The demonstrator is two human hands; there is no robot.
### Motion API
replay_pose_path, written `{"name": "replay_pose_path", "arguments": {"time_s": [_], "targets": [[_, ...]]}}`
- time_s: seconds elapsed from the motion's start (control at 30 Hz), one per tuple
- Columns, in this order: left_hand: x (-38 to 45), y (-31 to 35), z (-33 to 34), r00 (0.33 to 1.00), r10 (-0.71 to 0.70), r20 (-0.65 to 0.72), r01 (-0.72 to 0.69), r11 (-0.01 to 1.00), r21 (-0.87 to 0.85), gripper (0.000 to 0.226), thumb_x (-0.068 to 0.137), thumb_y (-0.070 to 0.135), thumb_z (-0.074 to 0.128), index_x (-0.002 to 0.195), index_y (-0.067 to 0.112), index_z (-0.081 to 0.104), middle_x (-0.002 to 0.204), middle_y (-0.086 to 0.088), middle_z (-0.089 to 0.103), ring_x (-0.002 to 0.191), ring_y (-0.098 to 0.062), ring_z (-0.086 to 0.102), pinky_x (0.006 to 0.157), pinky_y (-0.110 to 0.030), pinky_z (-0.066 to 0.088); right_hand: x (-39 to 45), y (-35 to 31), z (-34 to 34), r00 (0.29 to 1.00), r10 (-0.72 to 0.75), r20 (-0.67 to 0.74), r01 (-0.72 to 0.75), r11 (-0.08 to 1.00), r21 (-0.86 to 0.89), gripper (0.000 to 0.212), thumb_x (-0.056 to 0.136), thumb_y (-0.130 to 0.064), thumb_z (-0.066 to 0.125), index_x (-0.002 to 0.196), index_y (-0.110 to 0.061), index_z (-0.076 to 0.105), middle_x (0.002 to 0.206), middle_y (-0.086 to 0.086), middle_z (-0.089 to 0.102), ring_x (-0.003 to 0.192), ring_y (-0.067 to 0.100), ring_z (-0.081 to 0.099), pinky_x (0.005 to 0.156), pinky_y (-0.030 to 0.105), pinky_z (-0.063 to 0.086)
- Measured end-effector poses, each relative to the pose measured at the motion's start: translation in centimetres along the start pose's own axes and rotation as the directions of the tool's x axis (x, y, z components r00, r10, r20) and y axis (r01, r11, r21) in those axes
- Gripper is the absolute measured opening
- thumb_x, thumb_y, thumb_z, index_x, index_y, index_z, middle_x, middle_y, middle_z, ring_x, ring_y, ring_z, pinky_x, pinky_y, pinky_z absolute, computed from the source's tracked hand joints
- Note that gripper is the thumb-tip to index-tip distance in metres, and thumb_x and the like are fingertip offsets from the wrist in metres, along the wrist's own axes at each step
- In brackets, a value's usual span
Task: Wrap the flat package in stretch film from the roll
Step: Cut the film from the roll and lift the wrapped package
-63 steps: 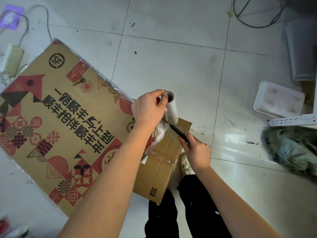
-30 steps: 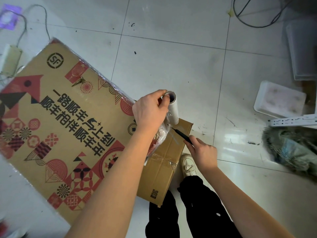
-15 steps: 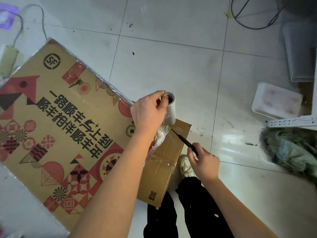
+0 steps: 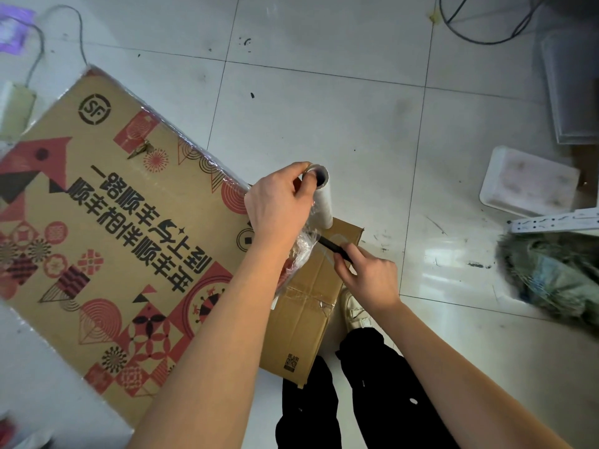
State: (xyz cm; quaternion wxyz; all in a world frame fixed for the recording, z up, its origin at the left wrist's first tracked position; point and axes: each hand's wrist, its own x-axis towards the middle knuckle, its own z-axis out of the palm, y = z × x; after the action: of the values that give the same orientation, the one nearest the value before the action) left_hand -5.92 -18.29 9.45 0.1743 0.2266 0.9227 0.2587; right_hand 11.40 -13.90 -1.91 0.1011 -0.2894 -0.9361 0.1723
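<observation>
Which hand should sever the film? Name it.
Right. The right hand grips the black cutter with its tip at the bunched film; the left hand holds the roll.

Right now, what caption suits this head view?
Left hand holds the film roll upright while right hand points a black tool at the film.

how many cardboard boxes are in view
2. A large printed flat package lies across the left of the floor. A plain brown box lies by the person's feet, partly under the package's right end and the hands. Others may be hidden.
</observation>
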Motion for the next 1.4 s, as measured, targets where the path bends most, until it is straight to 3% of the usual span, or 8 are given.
{"name": "replay_pose_path", "arguments": {"time_s": [0.17,0.43,0.57,0.67,0.8,1.03,1.27,1.4], "targets": [[0.0,0.0,0.1,1.000,-0.003,-0.002,0.003,1.000,0.007,0.028,0.096,0.040,0.051,0.117,0.033,0.067,0.083,0.002,0.071,0.071,-0.009,0.052,0.065,-0.024,0.030,-0.4,0.2,1.0,0.996,0.077,0.042,-0.074,0.995,-0.067,0.033,0.091,-0.037,0.040,0.078,-0.015,0.061,0.053,-0.003,0.052,0.031,0.023,0.042,0.041,0.016,0.020],[0.1,0.0,0.2,1.000,-0.020,-0.009,0.020,1.000,-0.007,0.026,0.095,0.040,0.052,0.114,0.033,0.069,0.083,0.002,0.072,0.081,-0.017,0.063,0.065,-0.026,0.034,0.1,0.5,1.4,0.992,0.082,0.097,-0.072,0.992,-0.103,0.037,0.091,-0.039,0.037,0.078,-0.014,0.061,0.049,-0.004,0.049,0.028,0.021,0.042,0.038,0.015,0.019],[0.1,-0.1,0.4,0.999,-0.027,-0.020,0.026,0.999,-0.030,0.026,0.095,0.039,0.052,0.113,0.032,0.069,0.081,0.001,0.072,0.079,-0.018,0.064,0.066,-0.027,0.038,-0.7,1.6,1.0,0.993,0.051,0.110,-0.042,0.995,-0.087,0.038,0.091,-0.039,0.037,0.076,-0.013,0.061,0.050,-0.004,0.049,0.028,0.022,0.041,0.040,0.012,0.007],[0.1,0.0,0.4,0.999,-0.025,-0.024,0.024,0.999,-0.027,0.026,0.095,0.037,0.052,0.113,0.031,0.069,0.083,0.000,0.073,0.081,-0.020,0.064,0.066,-0.027,0.036,0.3,0.9,1.8,0.994,0.004,0.113,0.008,0.995,-0.100,0.037,0.091,-0.039,0.037,0.075,-0.014,0.060,0.048,-0.004,0.050,0.027,0.022,0.042,0.036,0.015,0.017],[0.0,-0.1,0.3,0.999,-0.009,-0.040,0.008,0.999,-0.031,0.025,0.095,0.037,0.053,0.111,0.029,0.070,0.082,0.000,0.073,0.080,-0.019,0.064,0.064,-0.026,0.035,1.3,0.0,2.7,0.995,0.000,0.098,0.012,0.993,-0.117,0.026,0.086,-0.036,0.052,0.071,-0.014,0.058,0.044,-0.004,0.048,0.025,0.023,0.042,0.037,0.016,0.019],[0.0,-0.2,0.4,0.999,-0.008,-0.034,0.006,0.999,-0.044,0.026,0.095,0.037,0.053,0.112,0.030,0.070,0.079,0.001,0.072,0.076,-0.017,0.063,0.065,-0.026,0.036,-1.0,2.7,2.7,0.996,0.017,0.092,-0.012,0.998,-0.061,0.041,0.092,-0.039,0.034,0.080,-0.012,0.063,0.052,-0.003,0.051,0.029,0.023,0.044,0.033,0.019,0.028],[0.1,-0.3,0.5,0.998,-0.019,-0.052,0.017,0.999,-0.046,0.026,0.095,0.036,0.053,0.112,0.029,0.070,0.078,0.000,0.071,0.076,-0.018,0.061,0.064,-0.025,0.032,1.0,0.7,3.4,0.994,-0.007,0.110,0.020,0.993,-0.113,0.032,0.089,-0.038,0.042,0.072,-0.015,0.058,0.045,-0.004,0.049,0.026,0.021,0.042,0.039,0.012,0.008],[0.0,-0.1,0.4,0.997,-0.036,-0.075,0.030,0.996,-0.080,0.025,0.094,0.033,0.055,0.112,0.026,0.071,0.081,-0.004,0.072,0.078,-0.021,0.063,0.065,-0.025,0.032,-1.0,1.9,3.4,0.995,0.048,0.083,-0.044,0.998,-0.048,0.036,0.091,-0.038,0.037,0.076,-0.014,0.058,0.050,-0.005,0.051,0.028,0.022,0.043,0.037,0.016,0.020]]}}
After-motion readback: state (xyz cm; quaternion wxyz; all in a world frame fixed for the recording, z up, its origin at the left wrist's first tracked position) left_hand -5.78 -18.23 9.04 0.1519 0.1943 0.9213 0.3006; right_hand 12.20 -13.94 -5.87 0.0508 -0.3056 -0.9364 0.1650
